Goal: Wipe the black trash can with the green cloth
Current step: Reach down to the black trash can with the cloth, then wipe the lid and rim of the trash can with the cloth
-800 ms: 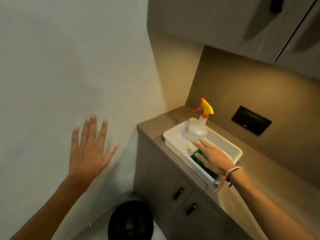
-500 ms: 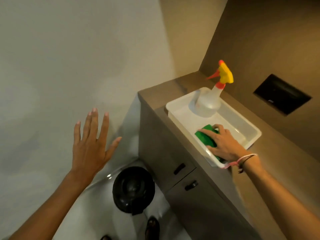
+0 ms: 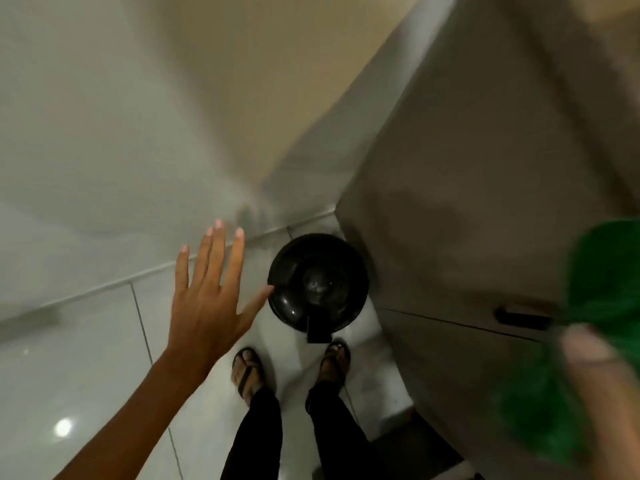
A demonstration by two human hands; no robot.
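- I am looking straight down at the floor, where the black trash can [image 3: 318,283] stands in the corner, close against the grey cabinet [image 3: 478,209] and just ahead of my two sandalled feet [image 3: 292,365].
- Its domed lid is shut, and the pedal sticks out toward my toes.
- My left hand [image 3: 207,303] hangs empty above the floor tiles, fingers spread wide, thumb tip overlapping the can's rim in this view; I cannot tell whether it touches.
- My right hand [image 3: 588,348] is a blur at the right edge, near the camera; it seems wrapped around the green cloth [image 3: 602,327], but I cannot make out the fingers.
- The cloth is bunched and well apart from the can, with the cabinet front behind it.
- I judge the step in hand to be carrying the cloth to the can; no wiping has begun.
- The next move calls for bending down and laying the cloth flat on the lid, with the free hand steadying the rim so the light can does not slide on the glossy tiles.
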